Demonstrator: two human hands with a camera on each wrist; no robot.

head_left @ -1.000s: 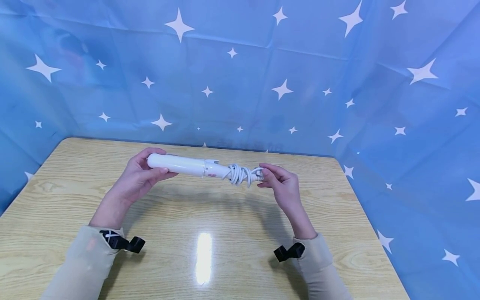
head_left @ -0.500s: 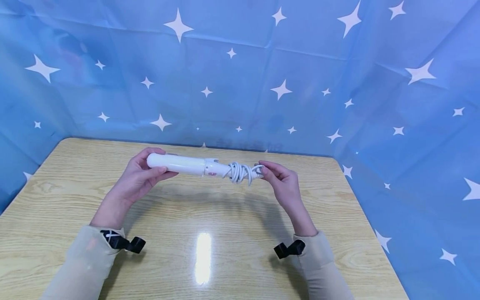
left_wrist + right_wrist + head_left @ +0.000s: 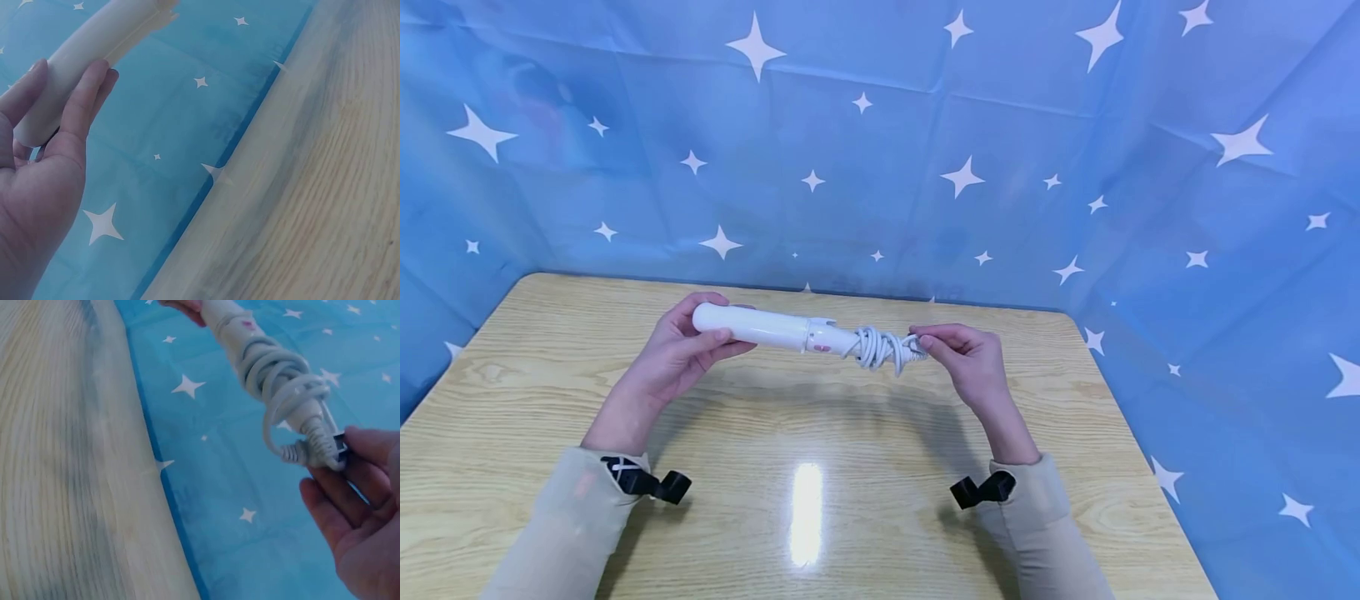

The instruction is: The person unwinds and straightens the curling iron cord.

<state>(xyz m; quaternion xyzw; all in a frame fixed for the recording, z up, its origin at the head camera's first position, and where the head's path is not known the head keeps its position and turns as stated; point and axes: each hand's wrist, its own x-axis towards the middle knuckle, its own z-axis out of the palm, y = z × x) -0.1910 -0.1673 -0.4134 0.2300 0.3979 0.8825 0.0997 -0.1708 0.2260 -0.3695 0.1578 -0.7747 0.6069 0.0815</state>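
A white hair-styling iron (image 3: 760,327), with a long rounded barrel, is held level above the table, its shadow falling below. Its grey-white cord (image 3: 281,378) is wound in several loops round the handle. At the rounded barrel end my left hand (image 3: 681,350) grips it, thumb in front and fingers behind; the left wrist view shows the same grip on the barrel (image 3: 94,50). My right hand (image 3: 973,367) pinches the plug (image 3: 340,447) at the cord end, thumb on one side and fingers below. A small pink mark (image 3: 822,348) shows on the handle.
The wood-grain table (image 3: 737,500) carries a bright light reflection near its front. Blue cloth (image 3: 880,167) with white stars hangs behind and along the sides. Black wrist cameras (image 3: 673,487) sit on both beige sleeves (image 3: 561,533).
The left hand and the iron stay nearly still. My right hand shifts slightly at the cord end, its fingers moving a little around the plug.
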